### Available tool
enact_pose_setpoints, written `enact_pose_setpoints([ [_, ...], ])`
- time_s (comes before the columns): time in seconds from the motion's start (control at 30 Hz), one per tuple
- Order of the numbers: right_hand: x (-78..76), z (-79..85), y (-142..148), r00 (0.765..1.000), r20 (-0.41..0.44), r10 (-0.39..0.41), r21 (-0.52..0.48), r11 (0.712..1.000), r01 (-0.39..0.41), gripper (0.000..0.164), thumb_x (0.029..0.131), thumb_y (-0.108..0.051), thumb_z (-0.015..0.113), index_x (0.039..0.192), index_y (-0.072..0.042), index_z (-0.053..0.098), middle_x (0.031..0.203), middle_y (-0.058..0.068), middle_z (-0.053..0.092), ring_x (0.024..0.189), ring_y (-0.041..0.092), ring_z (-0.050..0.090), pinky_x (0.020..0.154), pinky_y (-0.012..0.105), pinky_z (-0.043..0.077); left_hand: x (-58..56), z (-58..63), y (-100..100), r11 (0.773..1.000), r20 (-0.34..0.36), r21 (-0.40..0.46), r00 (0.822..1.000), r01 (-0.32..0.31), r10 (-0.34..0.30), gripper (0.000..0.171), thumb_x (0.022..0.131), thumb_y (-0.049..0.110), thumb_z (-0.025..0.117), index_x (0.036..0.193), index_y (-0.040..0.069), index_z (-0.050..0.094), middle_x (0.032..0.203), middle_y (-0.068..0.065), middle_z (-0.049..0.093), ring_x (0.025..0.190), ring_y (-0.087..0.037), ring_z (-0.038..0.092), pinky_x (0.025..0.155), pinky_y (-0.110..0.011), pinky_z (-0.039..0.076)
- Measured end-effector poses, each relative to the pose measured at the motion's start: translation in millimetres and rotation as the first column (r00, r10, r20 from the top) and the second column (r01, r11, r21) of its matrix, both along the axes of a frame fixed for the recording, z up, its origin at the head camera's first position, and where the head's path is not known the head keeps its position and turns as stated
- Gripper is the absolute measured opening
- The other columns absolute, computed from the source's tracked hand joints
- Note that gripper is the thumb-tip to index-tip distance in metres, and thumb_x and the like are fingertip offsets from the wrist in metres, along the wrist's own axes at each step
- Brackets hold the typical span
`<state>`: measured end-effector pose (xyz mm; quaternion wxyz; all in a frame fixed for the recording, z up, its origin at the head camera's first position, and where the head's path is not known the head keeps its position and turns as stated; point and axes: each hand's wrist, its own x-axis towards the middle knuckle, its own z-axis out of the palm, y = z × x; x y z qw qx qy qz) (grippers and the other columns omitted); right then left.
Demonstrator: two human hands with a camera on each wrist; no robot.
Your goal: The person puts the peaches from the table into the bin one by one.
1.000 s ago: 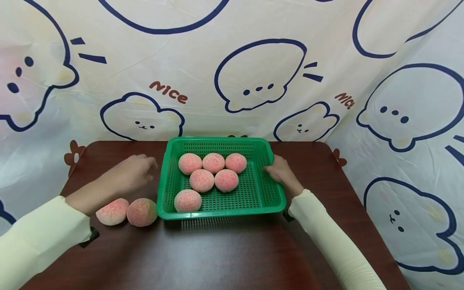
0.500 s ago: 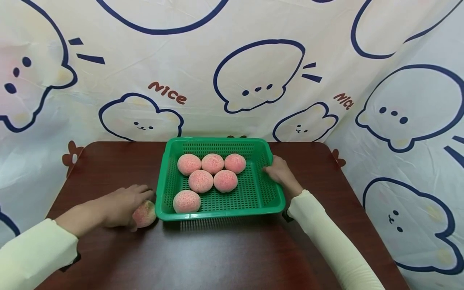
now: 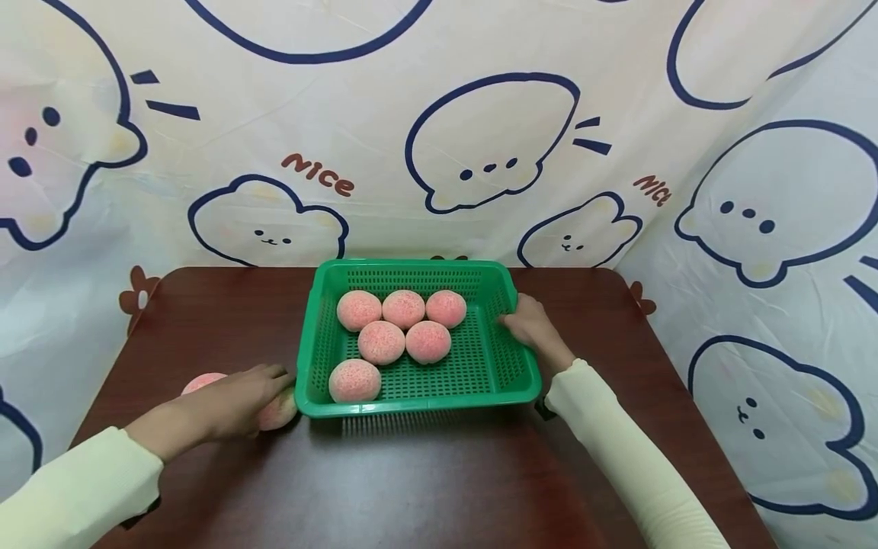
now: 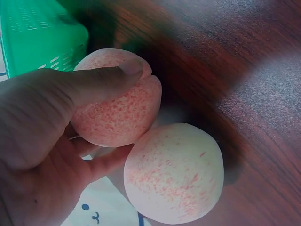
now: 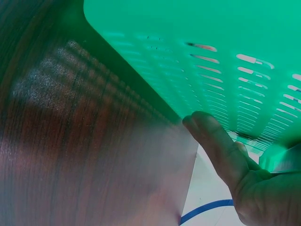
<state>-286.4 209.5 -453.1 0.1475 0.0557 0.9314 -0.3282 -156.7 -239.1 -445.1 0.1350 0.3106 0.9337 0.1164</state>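
Observation:
My left hand (image 3: 236, 400) is at the left side of a green plastic basket (image 3: 425, 406). It grips a pink peach (image 3: 277, 413); in the left wrist view the thumb lies across this peach (image 4: 113, 117), with fingers behind it. A second, paler peach (image 4: 174, 176) sits right beside it and is partly covered by the arm in the head view. My right hand (image 3: 536, 328) holds the basket's right rim, its thumb on the inner side. From the right wrist, the fingers (image 5: 211, 136) show against the slotted outer wall (image 5: 155, 70).
Several pink peaches (image 3: 381, 341) lie inside the basket, mostly toward its left and back. Under everything is a dark brown wooden table (image 3: 425, 488). A white cloth (image 3: 384, 114) with blue cartoon outlines hangs behind and at the sides.
The left hand has come down from above the table's left part onto the peach nearest the basket and now grips it. The right hand and basket stay put.

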Motion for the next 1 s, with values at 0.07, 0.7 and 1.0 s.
enact_pose_setpoints([
  [0.07, 0.3, -0.4, 0, 1.000, 0.006, -0.002, -0.009, 1.000, 0.002, 0.040, 0.091, -0.016, 0.055, 0.126, 0.000, 0.045, 0.115, 0.020, 0.059, 0.095, 0.031, 0.064, 0.079, 0.043, 0.054, -1.5, 0.4, 1, 1.000, 0.002, -0.001, 1.000, 0.017, -0.017, 0.076, 0.048, -0.004, 0.089, 0.114, 0.013, 0.056, 0.105, -0.001, 0.057, 0.100, -0.024, 0.058, 0.079, -0.042, 0.050],
  [0.7, 1.8, 2.2, 0, 1.000, -0.001, -0.003, -0.018, 1.000, 0.003, 0.037, 0.091, -0.015, 0.055, 0.124, -0.001, 0.046, 0.115, 0.020, 0.059, 0.097, 0.031, 0.062, 0.081, 0.045, 0.053, -16.9, 36.7, -5, 0.997, 0.133, -0.026, 0.988, -0.074, 0.077, 0.066, 0.057, 0.002, 0.087, 0.116, 0.002, 0.058, 0.106, -0.006, 0.062, 0.100, -0.023, 0.057, 0.083, -0.045, 0.050],
  [1.0, 0.2, 0.2, 1, 1.000, -0.009, 0.006, 0.020, 1.000, -0.006, 0.040, 0.091, -0.018, 0.055, 0.126, 0.000, 0.046, 0.114, 0.019, 0.059, 0.096, 0.031, 0.063, 0.079, 0.043, 0.054, -28.2, 71.7, -15, 0.994, 0.105, -0.018, 0.988, -0.107, 0.109, 0.075, 0.058, -0.002, 0.085, 0.126, -0.009, 0.052, 0.119, -0.020, 0.061, 0.108, -0.035, 0.057, 0.084, -0.048, 0.052],
])
